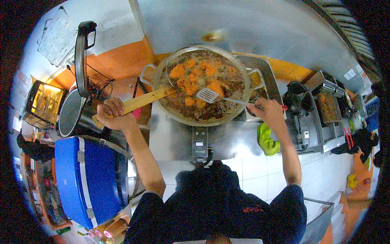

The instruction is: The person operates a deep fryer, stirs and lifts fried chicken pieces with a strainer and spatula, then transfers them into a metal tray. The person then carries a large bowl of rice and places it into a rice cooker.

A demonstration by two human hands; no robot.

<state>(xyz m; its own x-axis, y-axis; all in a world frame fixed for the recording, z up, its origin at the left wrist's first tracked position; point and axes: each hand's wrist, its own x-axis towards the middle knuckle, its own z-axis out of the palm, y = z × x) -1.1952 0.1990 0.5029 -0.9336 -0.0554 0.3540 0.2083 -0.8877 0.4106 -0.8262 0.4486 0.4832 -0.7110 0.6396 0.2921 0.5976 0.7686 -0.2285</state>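
In front of me a wide two-handled pan (241,112) holds dark bubbling oil. Several pieces of orange-brown battered food (187,85) float in it, mostly left of the middle. My left hand (116,116) is closed around the flat wooden handle (144,101) of what looks like a wire skimmer; its thin rim curves around the food and its mesh is hard to make out. My right hand (269,114) grips a metal slotted spatula (208,95) by its thin handle. The spatula's blade is over the oil, against an orange piece near the pan's middle.
A metal counter (172,140) carries the pan, with a green cloth (267,139) at its right front. On the left stand a blue cooler box (91,179), a dark round-topped container (70,113) and a lit glass cabinet (44,103). Fryer baskets (327,107) are at the right.
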